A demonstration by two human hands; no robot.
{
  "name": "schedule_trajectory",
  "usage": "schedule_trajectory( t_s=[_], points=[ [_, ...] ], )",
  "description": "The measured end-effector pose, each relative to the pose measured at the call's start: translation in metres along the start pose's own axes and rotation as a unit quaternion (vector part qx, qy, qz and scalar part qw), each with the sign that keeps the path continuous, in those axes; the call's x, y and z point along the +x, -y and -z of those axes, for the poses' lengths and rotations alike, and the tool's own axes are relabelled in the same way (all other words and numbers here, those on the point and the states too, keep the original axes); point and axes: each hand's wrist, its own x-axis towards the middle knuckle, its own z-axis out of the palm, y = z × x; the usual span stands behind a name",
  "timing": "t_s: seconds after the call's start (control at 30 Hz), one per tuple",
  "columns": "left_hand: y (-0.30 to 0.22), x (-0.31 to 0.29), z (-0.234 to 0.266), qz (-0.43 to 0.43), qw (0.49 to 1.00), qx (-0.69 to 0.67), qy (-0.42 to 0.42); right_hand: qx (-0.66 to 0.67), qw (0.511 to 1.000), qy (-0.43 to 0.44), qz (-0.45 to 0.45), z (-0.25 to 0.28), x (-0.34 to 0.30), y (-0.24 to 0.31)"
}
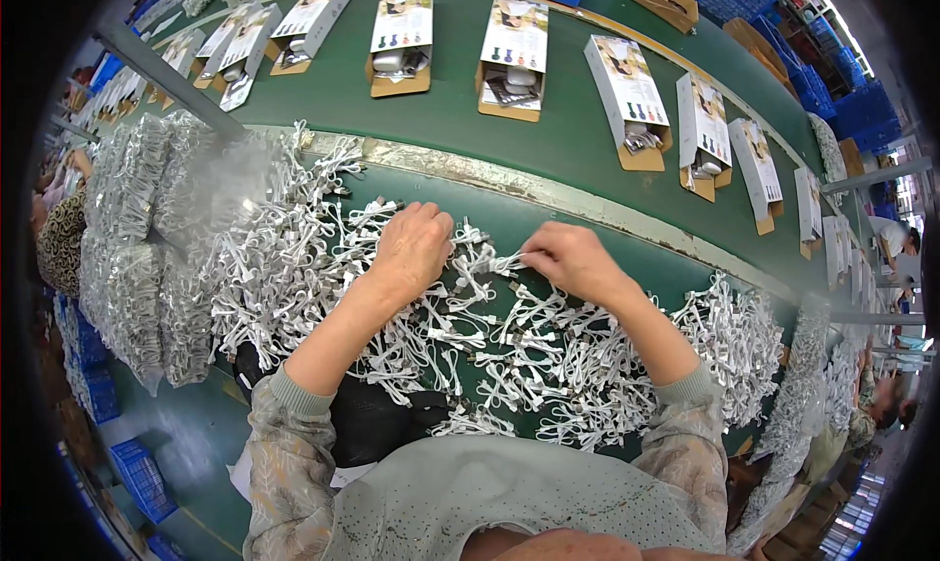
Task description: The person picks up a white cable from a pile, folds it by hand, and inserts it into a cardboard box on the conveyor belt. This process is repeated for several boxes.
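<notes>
A heap of short white cables (509, 346) with metal plugs, each bundled into a loop, covers the green table (587, 230) in front of me. My left hand (411, 250) lies palm down on the heap, fingers curled over the cables. Just right of it, my right hand (568, 259) pinches one white cable (494, 263) at its fingertips, the cable stretching toward my left hand. Whether my left hand grips that cable is hidden under its fingers.
Clear bags of bundled cables (137, 257) are piled at the left. Beyond a metal strip (509, 179) a green conveyor carries open cardboard product boxes (513, 57) in a row. Blue crates (827, 91) stand at the far right, and another person (876, 409) works at lower right.
</notes>
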Motion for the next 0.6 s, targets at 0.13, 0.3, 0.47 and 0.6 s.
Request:
schedule_trajectory(
  t_s=[0.13, 0.3, 0.47, 0.6],
  points=[
    [-0.009, 0.011, 0.039, 0.159, 0.958, -0.232, 0.058, 0.374, 0.893, 0.008, -0.249, 0.037, 0.004, -0.008],
    [0.003, 0.069, 0.039, 0.165, 0.968, -0.162, -0.099, 0.279, 0.892, -0.197, -0.296, 0.061, 0.049, -0.049],
    [0.037, 0.147, 0.009, 0.196, 0.964, -0.084, -0.157, 0.033, 0.909, -0.313, -0.274, 0.068, 0.118, -0.124],
    [0.051, 0.199, -0.024, 0.207, 0.966, -0.027, -0.154, -0.101, 0.887, -0.376, -0.248, 0.062, 0.154, -0.17]
  ],
)
